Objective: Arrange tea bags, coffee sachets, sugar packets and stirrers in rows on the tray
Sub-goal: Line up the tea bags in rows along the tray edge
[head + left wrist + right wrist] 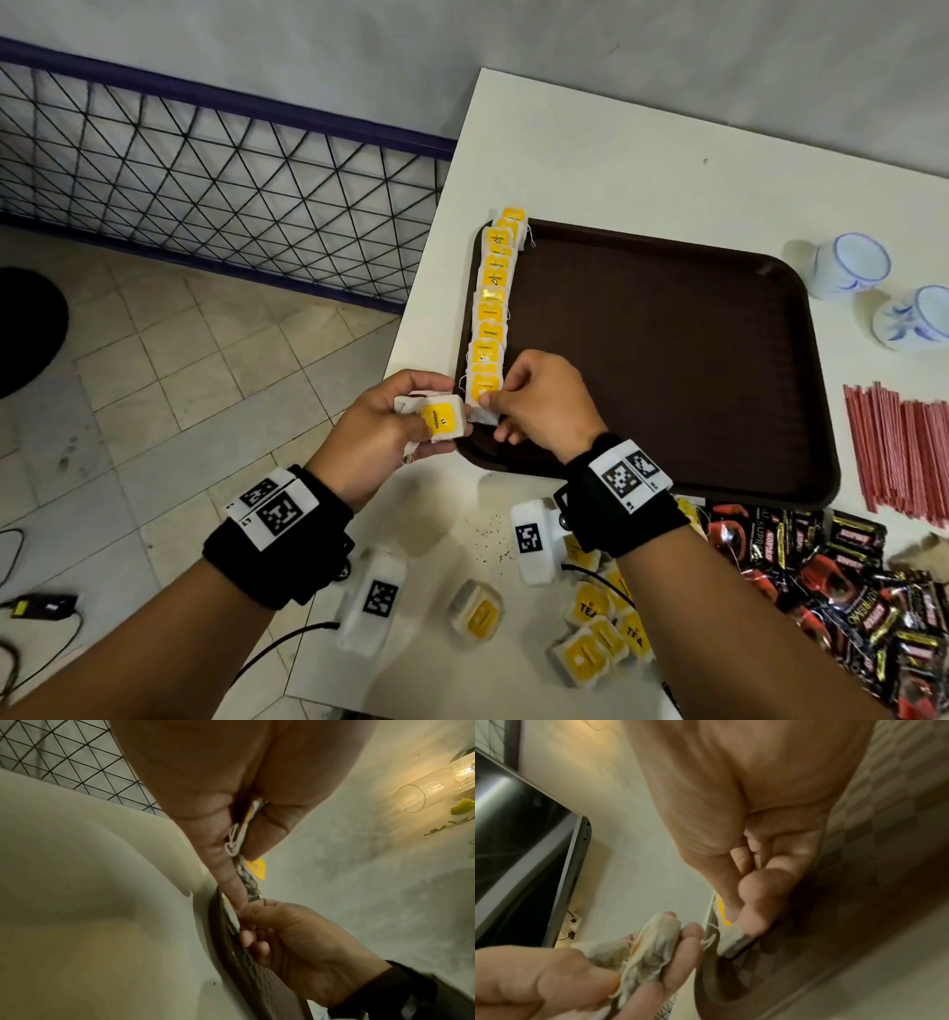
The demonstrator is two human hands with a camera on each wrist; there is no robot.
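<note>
A person's right hand pinches a tea bag at the near end of the tea-bag row, which runs near to far along the left edge of the brown tray; just to its left, the left hand grips a small stack of tea bags, the nearer supply for the next place in the row

We read "MOMENT" on the yellow tag of the tea bag in the left hand, "CONNECT" on a tag in the tray's row of tea bags, "TEA" on the loose tea bags, and "KOPIKO" on the black-and-red coffee sachets.
</note>
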